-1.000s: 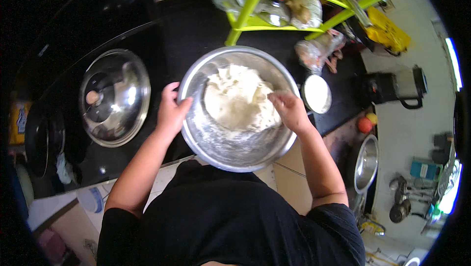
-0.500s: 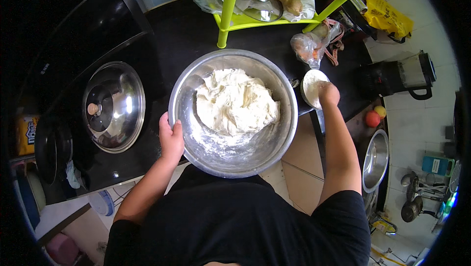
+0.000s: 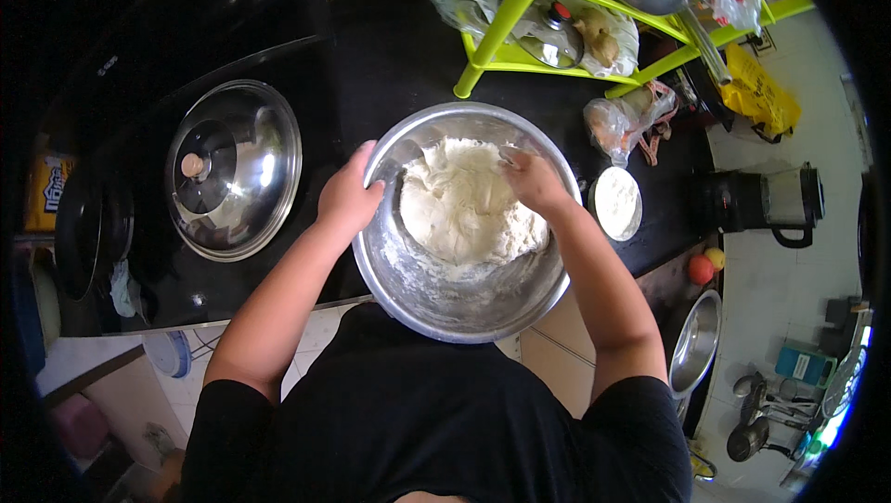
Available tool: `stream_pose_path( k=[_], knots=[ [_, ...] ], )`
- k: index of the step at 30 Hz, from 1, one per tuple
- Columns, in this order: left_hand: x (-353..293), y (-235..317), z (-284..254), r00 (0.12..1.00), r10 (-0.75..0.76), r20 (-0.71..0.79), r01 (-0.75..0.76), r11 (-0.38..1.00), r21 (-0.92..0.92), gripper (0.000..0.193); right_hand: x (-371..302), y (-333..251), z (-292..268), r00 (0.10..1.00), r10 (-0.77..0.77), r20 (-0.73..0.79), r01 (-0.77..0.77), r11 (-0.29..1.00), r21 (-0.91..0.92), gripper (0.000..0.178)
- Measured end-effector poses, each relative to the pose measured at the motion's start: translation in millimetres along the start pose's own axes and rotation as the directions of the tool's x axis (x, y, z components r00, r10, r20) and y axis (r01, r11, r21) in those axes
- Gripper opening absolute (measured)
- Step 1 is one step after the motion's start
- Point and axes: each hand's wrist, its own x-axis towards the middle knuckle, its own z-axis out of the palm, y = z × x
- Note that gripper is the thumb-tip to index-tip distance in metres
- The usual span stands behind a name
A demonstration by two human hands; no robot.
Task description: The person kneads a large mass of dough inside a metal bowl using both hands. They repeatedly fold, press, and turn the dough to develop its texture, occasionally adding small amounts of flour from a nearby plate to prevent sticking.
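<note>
Just beyond the black shirt is a steel bowl, gripped at its ten o'clock rim by the left hand, with the pale dough inside, toward that hand's three o'clock and apart from it. Curled fingers of the right hand meet the dough near its one o'clock edge, most of it lying toward that hand's eight o'clock; whether they pinch any, I cannot tell. Farther out, a dish of white powder stands at the bowl's three o'clock, a domed lid between nine and ten, a green rack at one.

Kitchen. Blender at 3 o'clock, ladles by the tiled wall at 4, black pan at 9.
</note>
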Motion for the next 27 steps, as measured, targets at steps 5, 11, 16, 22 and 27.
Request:
stream_pose_path(
  k=[5, 11, 16, 22, 27],
  knots=[
    [5, -31, 22, 0.989, 0.095, -0.116, -0.125, 0.952, -0.280, 0.051, 52, 14, 35, 0.971, -0.107, 0.212, 0.030, 0.942, 0.334, 0.038],
    [2, -28, 27, 0.997, -0.020, -0.074, -0.028, 0.807, -0.589, 0.049, 39, -41, 60, 0.922, -0.037, 0.386, 0.036, 0.999, 0.009, 0.043],
    [3, -39, 36, 0.993, -0.021, -0.116, -0.060, 0.753, -0.655, 0.047, -57, -55, 69, 0.771, -0.631, 0.087, 0.552, 0.595, -0.584, 0.041],
    [2, -36, 32, 0.998, 0.024, -0.066, -0.058, 0.803, -0.593, 0.051, 17, -11, 25, 0.995, -0.027, 0.096, -0.001, 0.960, 0.281, 0.040],
    [1, -34, 28, 0.990, 0.058, -0.128, -0.106, 0.903, -0.417, 0.050, 62, -24, 74, 0.921, -0.039, 0.387, -0.223, 0.762, 0.609, 0.042]
  ],
)
